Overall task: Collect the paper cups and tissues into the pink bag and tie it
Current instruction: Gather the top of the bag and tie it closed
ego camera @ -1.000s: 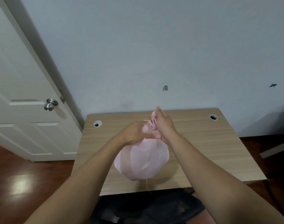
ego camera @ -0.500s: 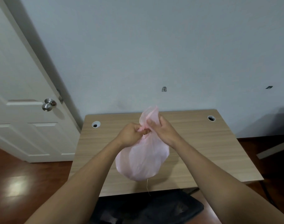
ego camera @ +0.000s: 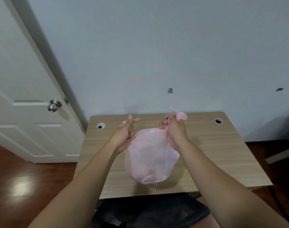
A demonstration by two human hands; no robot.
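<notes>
A full, rounded pink bag (ego camera: 151, 159) hangs above the wooden desk (ego camera: 219, 155), held up between both hands. My left hand (ego camera: 125, 134) grips the bag's left top corner, with the thumb and a finger sticking up. My right hand (ego camera: 175, 130) grips the right top corner, and a pink tail of the bag pokes out above its fingers. The two corners are pulled apart. No paper cups or tissues show on the desk; the bag's contents are only vague pale shapes through the plastic.
The desk has two round cable holes (ego camera: 100, 125) (ego camera: 218, 120) near its back edge and stands against a grey wall. A white door with a metal knob (ego camera: 53, 105) is at the left. A dark chair seat (ego camera: 150, 213) sits below the desk's front edge.
My hands were together at the bag's gathered neck; now they have moved apart, each pulling one top corner outward. The bag stays hanging in the same spot.
</notes>
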